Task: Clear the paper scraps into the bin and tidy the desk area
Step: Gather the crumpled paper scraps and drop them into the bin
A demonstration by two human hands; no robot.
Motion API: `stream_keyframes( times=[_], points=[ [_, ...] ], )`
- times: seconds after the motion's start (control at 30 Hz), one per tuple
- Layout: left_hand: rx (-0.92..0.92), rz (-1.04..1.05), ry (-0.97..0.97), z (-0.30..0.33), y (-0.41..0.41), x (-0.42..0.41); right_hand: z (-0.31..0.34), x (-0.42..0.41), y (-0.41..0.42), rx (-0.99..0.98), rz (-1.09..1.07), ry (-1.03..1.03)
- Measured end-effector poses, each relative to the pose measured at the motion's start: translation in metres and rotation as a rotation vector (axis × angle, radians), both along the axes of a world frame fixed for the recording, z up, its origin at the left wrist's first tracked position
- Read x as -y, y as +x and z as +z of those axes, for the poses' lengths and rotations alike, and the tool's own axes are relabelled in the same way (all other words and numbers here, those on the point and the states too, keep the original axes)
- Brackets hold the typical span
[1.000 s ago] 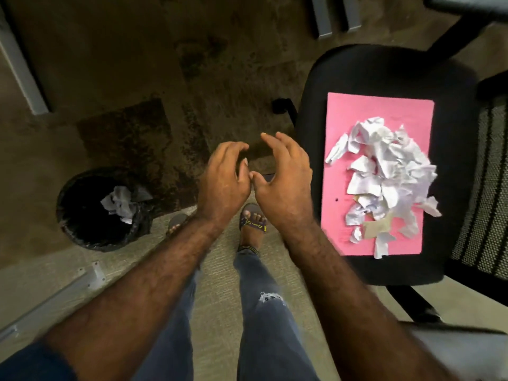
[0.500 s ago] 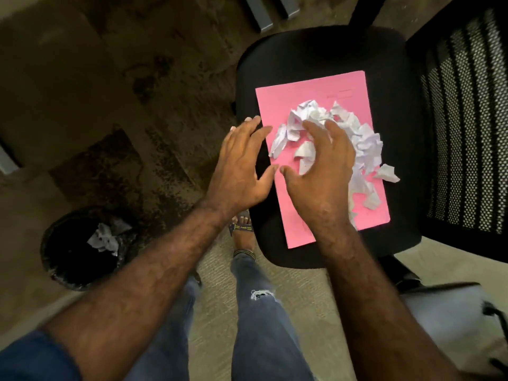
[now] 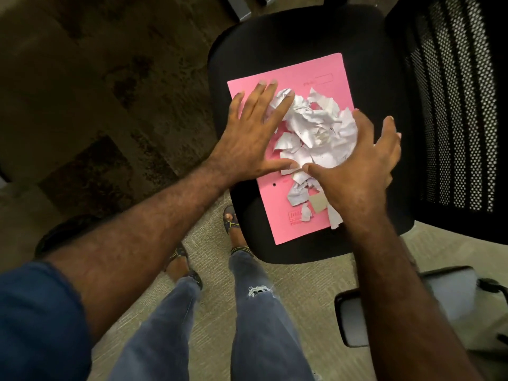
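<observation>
Black office chair (image 3: 288,31) with mesh back (image 3: 453,105), stained carpet (image 3: 96,78), jeans (image 3: 261,325), sandals (image 3: 231,222)

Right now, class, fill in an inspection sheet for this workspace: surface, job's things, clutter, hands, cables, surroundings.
Surface: black chair seat bearing a pink folder.
Job's things: white paper scraps piled on the folder; bin hidden behind the left arm.
Clutter: brown card piece among the lower scraps.
Hands: left hand and right hand open, flanking the pile.
Cables: nothing seen.
Surroundings: mesh chair back, stained carpet.

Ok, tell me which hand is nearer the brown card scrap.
Right. The right hand lies against the brown card scrap, partly over it; the left hand is farther, up-left across the pile.
</observation>
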State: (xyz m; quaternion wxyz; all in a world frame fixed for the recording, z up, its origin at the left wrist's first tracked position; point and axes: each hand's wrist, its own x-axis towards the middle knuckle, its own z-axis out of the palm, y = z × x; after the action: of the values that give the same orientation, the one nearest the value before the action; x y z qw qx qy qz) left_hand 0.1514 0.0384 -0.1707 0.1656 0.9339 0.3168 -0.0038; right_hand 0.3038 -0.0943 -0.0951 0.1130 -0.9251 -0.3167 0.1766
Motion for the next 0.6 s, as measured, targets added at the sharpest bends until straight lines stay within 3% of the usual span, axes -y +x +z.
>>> stream_keyframes(
  times=[0.27, 0.47, 0.6],
  points=[
    [-0.003, -0.058, -0.003, -0.005, 0.016, 0.0, -0.018, 0.038, 0.022, -0.104, -0.03, -0.268],
    [-0.056, -0.017, 0.01, -0.003, 0.016, 0.005, -0.033, 0.046, 0.003, -0.124, 0.032, -0.244],
    [0.04, -0.006, -0.039, 0.0, 0.015, 0.008, -0.038, 0.039, -0.012, -0.119, 0.057, -0.175]
  ],
)
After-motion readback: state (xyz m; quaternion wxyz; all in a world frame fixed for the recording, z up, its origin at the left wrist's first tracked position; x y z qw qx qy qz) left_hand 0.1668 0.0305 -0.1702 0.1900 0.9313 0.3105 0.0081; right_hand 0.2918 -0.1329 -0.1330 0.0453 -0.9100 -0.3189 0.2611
